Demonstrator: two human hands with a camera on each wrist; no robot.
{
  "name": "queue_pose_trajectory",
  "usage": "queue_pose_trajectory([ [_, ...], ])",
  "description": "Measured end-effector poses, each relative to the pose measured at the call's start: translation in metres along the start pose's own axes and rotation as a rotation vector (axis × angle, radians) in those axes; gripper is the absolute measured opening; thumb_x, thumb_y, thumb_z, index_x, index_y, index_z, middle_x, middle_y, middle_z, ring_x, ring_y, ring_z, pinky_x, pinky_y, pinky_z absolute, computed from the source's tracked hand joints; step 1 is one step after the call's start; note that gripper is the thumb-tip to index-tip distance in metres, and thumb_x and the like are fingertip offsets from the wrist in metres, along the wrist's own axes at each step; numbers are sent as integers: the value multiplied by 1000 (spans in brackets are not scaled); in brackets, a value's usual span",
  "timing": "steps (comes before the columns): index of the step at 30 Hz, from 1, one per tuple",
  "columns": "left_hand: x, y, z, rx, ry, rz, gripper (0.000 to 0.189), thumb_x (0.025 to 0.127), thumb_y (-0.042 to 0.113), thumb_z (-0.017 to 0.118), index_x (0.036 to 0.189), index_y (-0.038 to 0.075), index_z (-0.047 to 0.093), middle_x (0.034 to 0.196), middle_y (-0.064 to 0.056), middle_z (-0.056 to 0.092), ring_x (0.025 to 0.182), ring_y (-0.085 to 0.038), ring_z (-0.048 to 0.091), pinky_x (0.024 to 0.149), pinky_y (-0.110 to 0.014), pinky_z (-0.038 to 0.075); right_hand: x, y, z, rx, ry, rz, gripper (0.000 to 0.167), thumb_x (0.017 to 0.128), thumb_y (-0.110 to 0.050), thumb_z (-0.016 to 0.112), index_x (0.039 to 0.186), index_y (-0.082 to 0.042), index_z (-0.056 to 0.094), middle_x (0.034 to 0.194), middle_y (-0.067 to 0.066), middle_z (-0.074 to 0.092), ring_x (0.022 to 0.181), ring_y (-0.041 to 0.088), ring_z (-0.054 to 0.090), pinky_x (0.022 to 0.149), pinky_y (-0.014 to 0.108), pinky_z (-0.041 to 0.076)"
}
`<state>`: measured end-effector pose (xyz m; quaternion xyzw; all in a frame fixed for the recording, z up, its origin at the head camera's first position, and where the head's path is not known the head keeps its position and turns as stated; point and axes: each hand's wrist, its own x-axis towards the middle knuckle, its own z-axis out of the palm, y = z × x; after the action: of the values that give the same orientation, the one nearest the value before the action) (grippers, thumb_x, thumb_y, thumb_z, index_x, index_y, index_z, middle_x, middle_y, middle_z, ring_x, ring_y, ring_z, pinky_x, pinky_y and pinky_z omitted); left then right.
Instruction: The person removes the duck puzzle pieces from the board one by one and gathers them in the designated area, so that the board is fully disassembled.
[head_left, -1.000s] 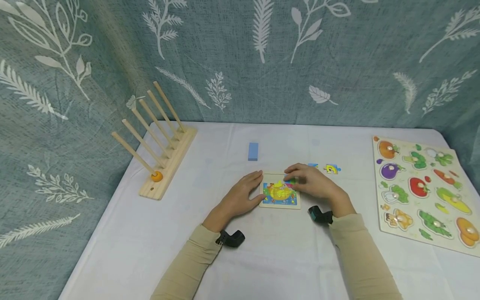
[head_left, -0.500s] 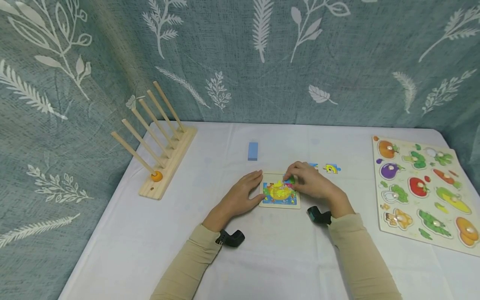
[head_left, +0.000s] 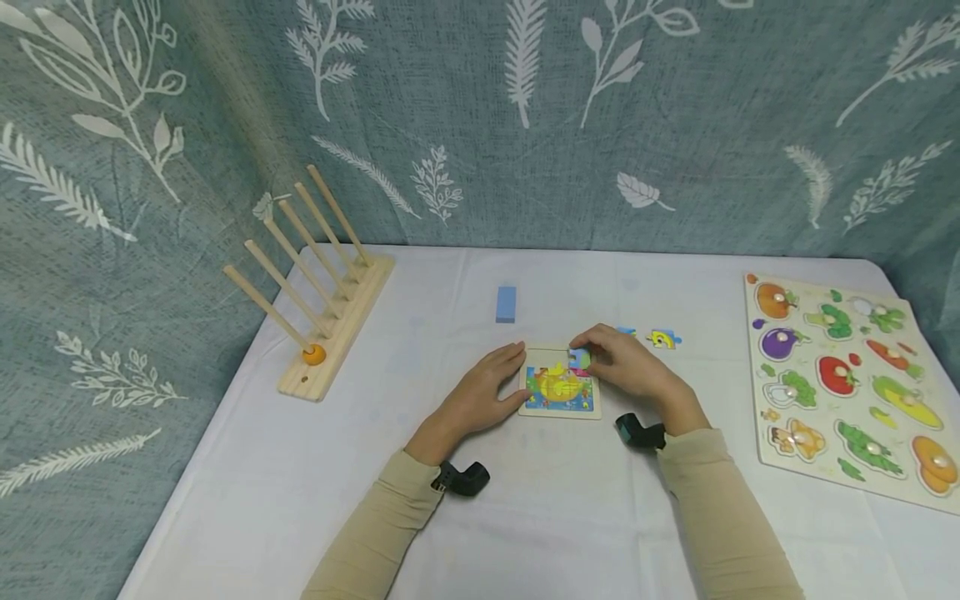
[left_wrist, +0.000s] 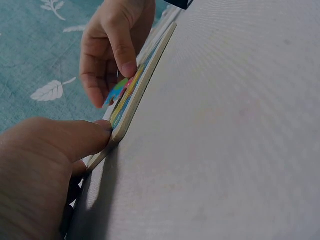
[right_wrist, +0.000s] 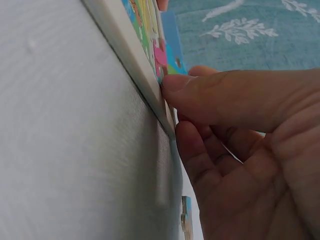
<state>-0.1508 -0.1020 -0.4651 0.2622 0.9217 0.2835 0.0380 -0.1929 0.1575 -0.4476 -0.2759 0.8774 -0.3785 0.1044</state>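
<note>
A small framed jigsaw puzzle point(head_left: 560, 414) with a yellow picture lies on the white cloth in the head view. My left hand point(head_left: 483, 387) rests along its left side, fingers straight toward the far corner, thumb point(left_wrist: 90, 137) pressing the near rim in the left wrist view. At the far right corner, my right hand point(head_left: 630, 367) pinches a blue and green puzzle piece point(head_left: 579, 358) between thumb and fingers. In the right wrist view this piece point(right_wrist: 173, 57) tilts up from the board beside a pink patch. Two loose puzzle pieces lie beyond the right hand, one a yellow-and-blue piece point(head_left: 664, 338), the other partly hidden.
A blue block point(head_left: 506, 305) lies behind the puzzle. To the left stands a wooden peg rack point(head_left: 360, 296) with an orange bead point(head_left: 313, 354) on its front peg. A large vegetable knob puzzle board point(head_left: 817, 417) covers the right side. A leaf-patterned curtain point(head_left: 480, 192) hangs behind the table.
The blue and green piece has turned in my right fingers and now shows more of its face at the far right corner. My left hand stays in place.
</note>
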Motion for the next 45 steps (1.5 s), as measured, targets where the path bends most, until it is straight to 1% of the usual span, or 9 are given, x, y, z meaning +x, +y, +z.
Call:
queue_pose_trajectory([
  [6, 0, -1, 1, 10, -4, -5, 63, 92, 31, 61, 141, -3, 41, 151, -12, 37, 141, -26, 32, 117, -38, 28, -3, 0, -4, -15, 22, 47, 35, 87, 1, 63, 121, -3, 60, 123, 13, 58, 114, 29, 54, 99, 47, 46],
  [10, 0, 0, 1, 16, -3, -1, 63, 92, 31, 61, 141, -3, 41, 150, -12, 37, 141, -26, 32, 117, -38, 28, -7, 3, -12, -1, 58, 101, 34, 87, 0, 62, 121, -7, 62, 124, 11, 58, 113, 28, 54, 99, 47, 46],
  [15, 0, 1, 0, 14, 2, 4, 62, 91, 30, 62, 140, -3, 42, 150, -12, 38, 141, -27, 32, 117, -38, 28, -15, 13, -25, 32, 111, 115, 35, 87, 2, 61, 121, -4, 61, 123, 14, 57, 109, 30, 54, 95, 47, 46],
  [19, 0, 2, -1, 13, -2, 5, 63, 91, 30, 62, 140, -3, 42, 150, -13, 38, 140, -27, 32, 117, -39, 28, -26, 23, -39, 22, 156, 131, 34, 88, 2, 61, 122, -2, 60, 122, 16, 56, 109, 32, 54, 94, 49, 47],
  [22, 0, 2, -1, 13, -3, 3, 63, 91, 30, 62, 140, -3, 42, 150, -13, 38, 140, -27, 33, 117, -39, 28, -36, 29, -50, 20, 190, 161, 33, 90, 0, 60, 123, -1, 60, 123, 17, 55, 113, 33, 52, 97, 51, 45],
  [27, 0, 1, 0, 17, 1, 6, 62, 91, 30, 62, 140, -3, 42, 150, -13, 38, 140, -27, 33, 117, -39, 28, -53, 38, -66, 51, 230, 214, 34, 92, -1, 57, 126, 2, 57, 126, 20, 52, 120, 38, 48, 105, 54, 39],
  [30, 0, 1, 0, 13, 4, 8, 62, 91, 30, 62, 140, -4, 42, 150, -13, 38, 140, -27, 33, 117, -39, 28, -61, 44, -73, 47, 247, 228, 34, 93, -2, 55, 126, 4, 56, 127, 22, 50, 122, 40, 47, 105, 55, 38],
  [36, 0, 1, -1, 11, 3, 8, 63, 91, 29, 62, 140, -4, 41, 150, -13, 38, 140, -27, 33, 117, -39, 28, -70, 52, -80, -13, 258, 276, 35, 92, -1, 53, 126, 4, 56, 129, 23, 50, 121, 42, 47, 104, 58, 37],
  [45, 0, 1, 0, 8, 0, 3, 63, 92, 30, 62, 141, -3, 41, 150, -12, 37, 141, -27, 32, 117, -39, 28, -73, 56, -83, -91, 228, 346, 35, 91, 1, 53, 126, 3, 56, 131, 26, 49, 126, 46, 40, 104, 63, 33],
])
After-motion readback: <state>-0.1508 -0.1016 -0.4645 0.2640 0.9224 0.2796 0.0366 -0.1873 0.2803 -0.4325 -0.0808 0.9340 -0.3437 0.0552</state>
